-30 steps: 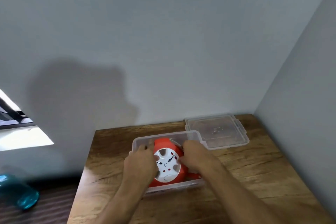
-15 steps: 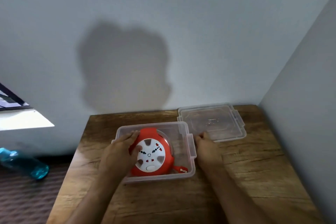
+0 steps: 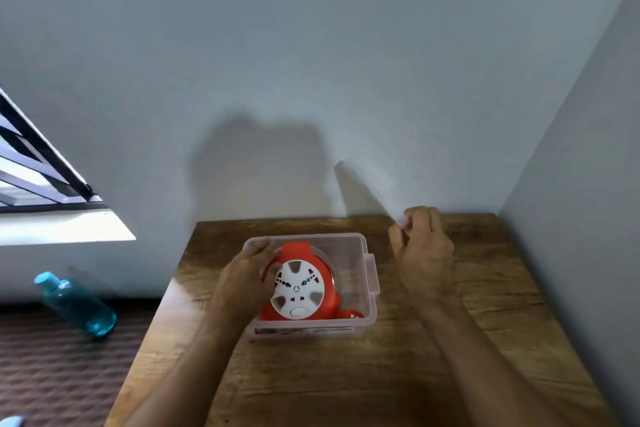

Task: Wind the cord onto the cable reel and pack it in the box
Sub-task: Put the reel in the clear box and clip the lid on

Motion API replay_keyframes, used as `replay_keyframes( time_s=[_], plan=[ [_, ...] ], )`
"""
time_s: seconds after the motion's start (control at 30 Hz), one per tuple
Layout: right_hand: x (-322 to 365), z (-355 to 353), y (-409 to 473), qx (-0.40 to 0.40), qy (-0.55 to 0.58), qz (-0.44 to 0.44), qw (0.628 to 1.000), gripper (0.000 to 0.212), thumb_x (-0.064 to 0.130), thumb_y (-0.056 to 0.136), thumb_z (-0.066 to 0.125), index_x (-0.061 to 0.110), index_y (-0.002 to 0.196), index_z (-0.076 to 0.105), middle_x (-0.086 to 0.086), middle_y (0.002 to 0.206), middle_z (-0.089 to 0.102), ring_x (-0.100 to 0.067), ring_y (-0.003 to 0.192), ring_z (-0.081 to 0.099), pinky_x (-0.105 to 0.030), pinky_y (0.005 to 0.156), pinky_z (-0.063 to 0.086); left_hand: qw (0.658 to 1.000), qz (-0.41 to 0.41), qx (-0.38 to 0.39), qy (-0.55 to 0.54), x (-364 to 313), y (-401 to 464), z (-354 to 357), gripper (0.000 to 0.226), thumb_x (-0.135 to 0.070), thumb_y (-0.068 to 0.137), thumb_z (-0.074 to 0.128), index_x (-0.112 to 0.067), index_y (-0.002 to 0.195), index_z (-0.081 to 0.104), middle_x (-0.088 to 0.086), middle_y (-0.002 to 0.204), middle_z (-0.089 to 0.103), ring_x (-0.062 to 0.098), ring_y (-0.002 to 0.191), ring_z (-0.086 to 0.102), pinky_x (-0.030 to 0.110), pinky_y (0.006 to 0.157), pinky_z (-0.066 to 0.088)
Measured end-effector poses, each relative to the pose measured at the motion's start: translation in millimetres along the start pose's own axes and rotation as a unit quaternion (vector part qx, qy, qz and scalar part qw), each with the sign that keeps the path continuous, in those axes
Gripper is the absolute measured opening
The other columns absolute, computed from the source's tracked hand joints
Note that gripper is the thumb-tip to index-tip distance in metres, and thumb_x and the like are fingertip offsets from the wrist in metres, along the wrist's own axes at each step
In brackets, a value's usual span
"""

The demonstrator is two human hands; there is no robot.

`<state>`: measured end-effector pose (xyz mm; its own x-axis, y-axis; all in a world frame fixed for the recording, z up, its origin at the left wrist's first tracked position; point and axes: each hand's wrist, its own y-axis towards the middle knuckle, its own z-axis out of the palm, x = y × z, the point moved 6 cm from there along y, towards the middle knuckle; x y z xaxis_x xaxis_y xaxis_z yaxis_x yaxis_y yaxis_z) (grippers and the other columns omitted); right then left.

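Lidding is beginning: right grip (image 3: 420,246) is pinching the blurred lid (image 3: 367,191) above it; left grip (image 3: 244,282) is clasping the reel (image 3: 299,288) inside the box (image 3: 370,302). Next, the lid probably needs seating squarely.

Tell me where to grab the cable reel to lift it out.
Probably from above, fingers round the red handle at the far edge of the cable reel: it lies flat, white face up, and the box walls block its sides.

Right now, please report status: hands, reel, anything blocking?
Left hand holds cable reel, inside box. Right hand grips lid, held in the air, blurred. Nothing over the box opening.
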<state>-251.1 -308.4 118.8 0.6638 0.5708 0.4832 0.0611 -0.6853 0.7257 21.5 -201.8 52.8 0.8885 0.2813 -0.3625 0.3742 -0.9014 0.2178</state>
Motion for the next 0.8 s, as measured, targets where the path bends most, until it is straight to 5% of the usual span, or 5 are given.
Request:
replay_keyframes(
  time_s=[0.17,0.3,0.37,0.57,0.8],
  plan=[
    [57.9,-27.7,-9.4,-0.049,0.319,0.155,0.934,0.018,0.034,0.095,0.059,0.028,0.098,0.043,0.001,0.071,0.060,-0.012,0.057,0.063,-0.020,0.047,0.052,0.954,-0.093,-0.195,-0.208,21.6,-16.8,-39.4,0.034,-0.025,0.101,0.057,-0.015,0.130,0.072,0.004,0.140,0.068,0.017,0.129,0.059,0.013,0.102,0.035],
    [67.9,0.3,-45.9,0.058,0.505,0.347,0.788,0.028,0.007,0.098,0.057,0.028,0.113,0.046,-0.010,0.067,0.068,-0.025,0.050,0.064,-0.038,0.051,0.059,0.813,-0.175,-0.049,-0.554,15.1,-24.7,-43.7,0.043,-0.069,0.093,0.046,-0.045,0.094,0.082,-0.013,0.096,0.083,0.008,0.086,0.079,0.020,0.068,0.061],
    [61.6,13.4,-72.0,0.117,0.474,0.426,0.762,0.031,0.005,0.098,0.057,0.025,0.119,0.047,-0.015,0.065,0.068,-0.029,0.049,0.063,-0.040,0.050,0.058,0.772,-0.219,-0.012,-0.596,22.3,-29.7,-40.9,0.054,-0.070,0.084,0.053,-0.026,0.092,0.083,0.003,0.088,0.084,0.019,0.075,0.081,0.028,0.057,0.063],
    [30.2,10.9,-114.3,0.143,0.327,0.538,0.764,0.020,0.029,0.100,0.058,0.010,0.103,0.053,-0.014,0.057,0.063,-0.026,0.041,0.056,-0.036,0.042,0.053,0.835,-0.273,0.003,-0.478,63.5,-47.6,-24.7,0.036,-0.038,0.100,0.062,-0.018,0.130,0.062,-0.004,0.107,0.075,0.011,0.085,0.076,0.028,0.064,0.061],
    [34.4,-2.5,-87.4,0.325,-0.160,0.310,0.879,0.047,0.063,0.091,0.056,0.025,0.064,0.057,0.013,0.055,0.056,0.002,0.044,0.051,-0.015,0.037,0.027,0.874,-0.289,0.005,-0.391,72.3,-43.3,-15.1,0.027,-0.029,0.102,0.059,-0.020,0.123,0.073,-0.002,0.098,0.080,0.019,0.088,0.076,0.041,0.074,0.065]
  ],
)
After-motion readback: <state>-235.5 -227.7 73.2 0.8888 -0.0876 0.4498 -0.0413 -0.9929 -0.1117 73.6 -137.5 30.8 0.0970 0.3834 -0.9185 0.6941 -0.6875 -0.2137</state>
